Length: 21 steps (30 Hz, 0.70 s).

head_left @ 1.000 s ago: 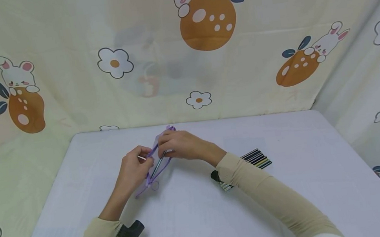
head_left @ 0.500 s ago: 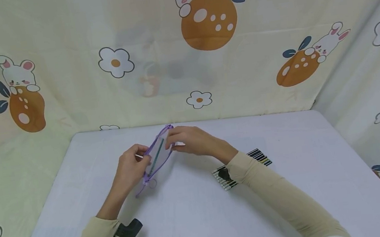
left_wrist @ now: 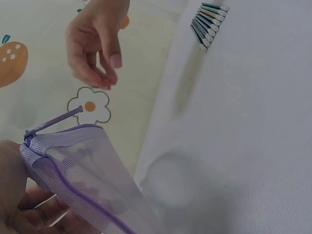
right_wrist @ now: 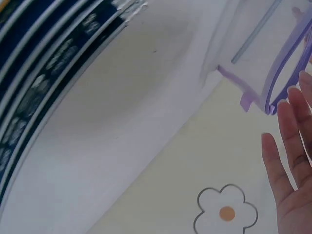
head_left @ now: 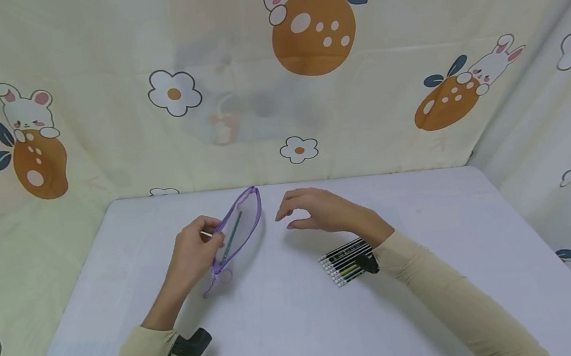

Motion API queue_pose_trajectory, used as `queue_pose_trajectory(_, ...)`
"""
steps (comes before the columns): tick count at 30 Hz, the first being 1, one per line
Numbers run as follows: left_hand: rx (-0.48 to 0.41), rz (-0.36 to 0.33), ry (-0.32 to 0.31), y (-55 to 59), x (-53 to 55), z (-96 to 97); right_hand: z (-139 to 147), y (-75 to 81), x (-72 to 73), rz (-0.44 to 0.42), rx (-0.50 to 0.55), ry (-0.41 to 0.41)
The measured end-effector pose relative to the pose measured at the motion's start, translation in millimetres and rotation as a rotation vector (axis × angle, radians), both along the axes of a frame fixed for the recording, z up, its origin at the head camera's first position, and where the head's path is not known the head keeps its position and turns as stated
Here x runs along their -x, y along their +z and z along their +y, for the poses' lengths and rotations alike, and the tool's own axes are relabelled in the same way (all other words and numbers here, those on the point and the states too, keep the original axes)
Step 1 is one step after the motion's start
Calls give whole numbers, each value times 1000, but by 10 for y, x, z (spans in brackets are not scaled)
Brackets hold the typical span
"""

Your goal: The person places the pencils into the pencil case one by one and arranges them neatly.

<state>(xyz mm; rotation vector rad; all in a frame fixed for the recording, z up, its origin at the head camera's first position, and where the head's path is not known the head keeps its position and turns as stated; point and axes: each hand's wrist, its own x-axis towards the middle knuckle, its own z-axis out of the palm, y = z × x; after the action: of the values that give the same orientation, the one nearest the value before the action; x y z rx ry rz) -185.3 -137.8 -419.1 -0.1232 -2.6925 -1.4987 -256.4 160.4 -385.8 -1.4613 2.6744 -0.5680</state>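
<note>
My left hand (head_left: 196, 249) pinches the near edge of a see-through mesh pencil case (head_left: 241, 231) with purple zip trim, its mouth spread wide. One dark green pencil (head_left: 232, 235) lies inside the case. In the left wrist view the mesh side of the pouch (left_wrist: 97, 170) and its zip pull (left_wrist: 58, 120) show, with the fingers behind it. My right hand (head_left: 321, 209) hangs over the table to the right of the case, fingers loosely bent, with nothing in it. A row of striped pencils (head_left: 344, 261) lies on the table beneath the right wrist.
The white table (head_left: 283, 332) ends at a straight back edge against a printed curtain (head_left: 227, 48). Black wrist mounts (head_left: 192, 344) stick out from both sleeves. The right forearm passes just over the pencils.
The right hand has let go of the green pencil inside the case and drawn back to the right. The case's mouth shows wider now. The left hand has hardly moved.
</note>
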Motion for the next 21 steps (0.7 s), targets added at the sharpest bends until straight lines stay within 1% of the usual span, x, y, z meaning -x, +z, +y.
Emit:
queue_pose_trajectory(6,18,9,6,-12,7,-8,235,-50,-9,-106,-17,-19)
queue_pose_trajectory(14,15,-10,5,-22,3,1,527,-182,-18,-231,-22,-57)
queue_pose_trajectory(21,21,1,-3,-6,-8,15,773,-320,-24,-289,-30,-114)
